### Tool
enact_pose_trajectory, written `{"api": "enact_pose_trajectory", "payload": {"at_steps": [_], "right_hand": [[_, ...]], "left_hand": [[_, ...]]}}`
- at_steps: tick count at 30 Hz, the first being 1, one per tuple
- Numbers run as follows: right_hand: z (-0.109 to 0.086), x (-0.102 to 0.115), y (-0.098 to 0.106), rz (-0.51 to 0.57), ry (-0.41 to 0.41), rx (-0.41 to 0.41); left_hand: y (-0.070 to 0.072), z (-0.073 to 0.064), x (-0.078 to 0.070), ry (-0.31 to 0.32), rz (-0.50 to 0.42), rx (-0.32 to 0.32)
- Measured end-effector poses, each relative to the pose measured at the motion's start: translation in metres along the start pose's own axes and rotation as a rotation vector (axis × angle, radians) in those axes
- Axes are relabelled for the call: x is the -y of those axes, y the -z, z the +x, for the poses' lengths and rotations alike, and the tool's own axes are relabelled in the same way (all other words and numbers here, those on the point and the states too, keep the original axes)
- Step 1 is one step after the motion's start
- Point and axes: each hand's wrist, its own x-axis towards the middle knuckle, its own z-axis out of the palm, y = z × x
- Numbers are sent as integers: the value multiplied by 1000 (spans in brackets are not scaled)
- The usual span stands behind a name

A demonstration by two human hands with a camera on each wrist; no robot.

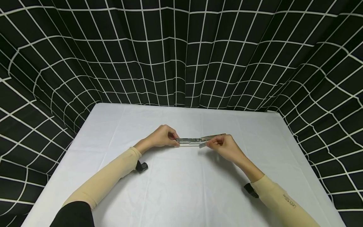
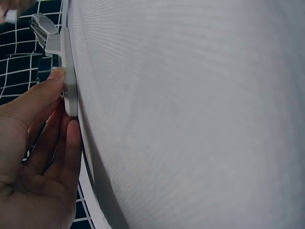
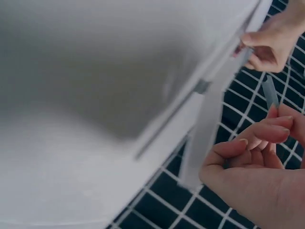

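An opened stapler [image 1: 188, 140] lies low over the white cloth in the head view, its top part [image 1: 212, 137] swung out to the right. My left hand [image 1: 164, 136] grips the stapler's left end. In the left wrist view, thumb and fingers hold the pale base [image 2: 70, 71] by its edge. My right hand [image 1: 227, 147] pinches a short grey strip of staples [image 1: 202, 145] just in front of the stapler. That staple strip [image 3: 270, 91] sticks up from the fingertips in the right wrist view. Part of the stapler's top is hidden behind the right hand.
A white cloth [image 1: 175, 183] covers the table. Black curtains with a white grid [image 1: 184, 56] stand along its back and sides. Small black devices [image 1: 141, 166] sit under both wrists.
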Motion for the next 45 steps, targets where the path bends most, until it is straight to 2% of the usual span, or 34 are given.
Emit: {"api": "enact_pose_trajectory", "payload": {"at_steps": [7, 15, 19, 30, 45], "right_hand": [[-20, -27, 1, 25, -87, 20], [-25, -48, -2, 22, -74, 64], [-25, -49, -1, -12, -43, 68], [-25, -53, 3, -130, -27, 127], [-25, -45, 9, -243, 6, 200]], "left_hand": [[2, 0, -3, -3, -2, 5], [1, 0, -2, 2, -10, 3], [1, 1, -3, -2, -10, 1], [0, 1, 0, 3, -8, 2], [0, 1, -1, 2, -18, 1]]}}
